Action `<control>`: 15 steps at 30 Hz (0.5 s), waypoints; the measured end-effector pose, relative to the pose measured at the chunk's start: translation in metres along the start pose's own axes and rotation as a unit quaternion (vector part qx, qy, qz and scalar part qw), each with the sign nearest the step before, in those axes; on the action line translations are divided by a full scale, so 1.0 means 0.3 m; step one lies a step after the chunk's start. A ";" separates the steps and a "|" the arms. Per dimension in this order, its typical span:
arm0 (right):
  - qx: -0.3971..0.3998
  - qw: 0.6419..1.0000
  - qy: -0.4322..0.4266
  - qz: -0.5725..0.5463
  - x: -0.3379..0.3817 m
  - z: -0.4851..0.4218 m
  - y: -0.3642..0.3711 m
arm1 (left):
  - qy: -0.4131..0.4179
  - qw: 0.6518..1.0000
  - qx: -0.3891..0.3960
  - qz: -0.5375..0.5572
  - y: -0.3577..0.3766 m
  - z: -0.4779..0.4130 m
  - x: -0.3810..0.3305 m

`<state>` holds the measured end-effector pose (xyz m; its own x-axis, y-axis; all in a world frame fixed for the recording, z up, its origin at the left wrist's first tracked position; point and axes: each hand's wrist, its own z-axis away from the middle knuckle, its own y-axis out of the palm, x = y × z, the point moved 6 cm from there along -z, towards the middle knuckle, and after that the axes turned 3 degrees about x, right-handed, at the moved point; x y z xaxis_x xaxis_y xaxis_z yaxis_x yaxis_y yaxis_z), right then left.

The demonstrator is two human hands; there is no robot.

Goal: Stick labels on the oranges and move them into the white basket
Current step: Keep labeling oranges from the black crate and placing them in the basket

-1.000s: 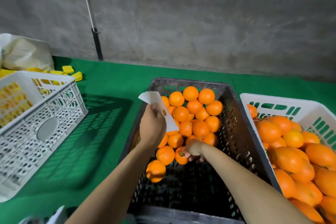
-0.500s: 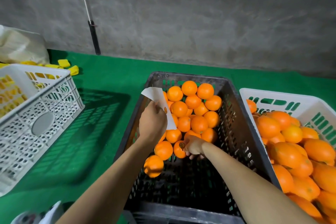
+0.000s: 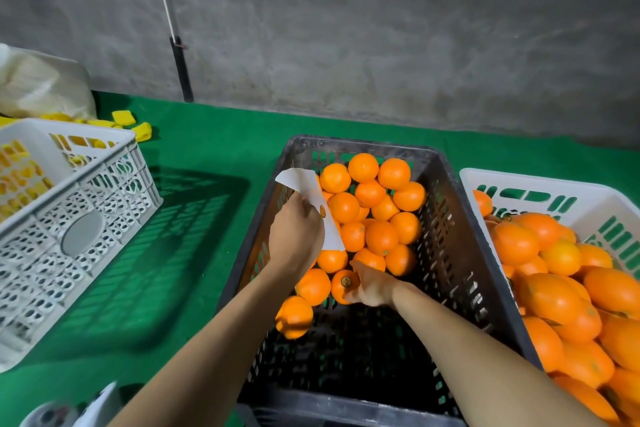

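Observation:
A black crate (image 3: 450, 218) in the middle holds a pile of oranges (image 3: 381, 236) at its far end. My left hand (image 3: 294, 236) grips a white label strip (image 3: 304, 184) above the crate's left side; one small round label shows on the strip. My right hand (image 3: 372, 286) lies low in the crate, its fingers curled round an orange (image 3: 341, 284) that carries a round label on top. The white basket (image 3: 554, 187) on the right is heaped with oranges.
A second white basket (image 3: 86, 218) with yellow pieces inside stands at the left on the green mat (image 3: 207, 149). Loose yellow pieces (image 3: 142, 130) and a pale bag (image 3: 41, 87) lie behind it. A grey wall closes the back.
Both hands keep nearly the same places. My right hand stays on the labelled orange and my left hand still holds the strip. Only the view has shifted slightly.

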<state>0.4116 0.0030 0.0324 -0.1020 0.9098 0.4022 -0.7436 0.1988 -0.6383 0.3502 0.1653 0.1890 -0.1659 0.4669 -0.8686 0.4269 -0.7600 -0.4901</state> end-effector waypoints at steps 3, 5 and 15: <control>0.011 1.000 -0.007 0.015 0.003 0.002 0.013 | 0.002 1.000 0.003 0.003 0.001 0.006 -0.006; 0.013 1.000 0.003 0.013 0.005 -0.008 0.021 | -0.001 1.000 0.005 0.003 -0.001 0.007 -0.003; -0.099 0.993 -0.052 -0.027 0.001 0.007 -0.031 | -0.015 1.000 -0.017 0.009 -0.001 -0.006 0.035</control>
<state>0.4170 0.0006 0.0399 -0.1417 0.8551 0.4988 -0.6062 0.3234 -0.7266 0.3501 0.1711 0.1803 -0.1839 0.4385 -0.8797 0.4598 -0.7526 -0.4713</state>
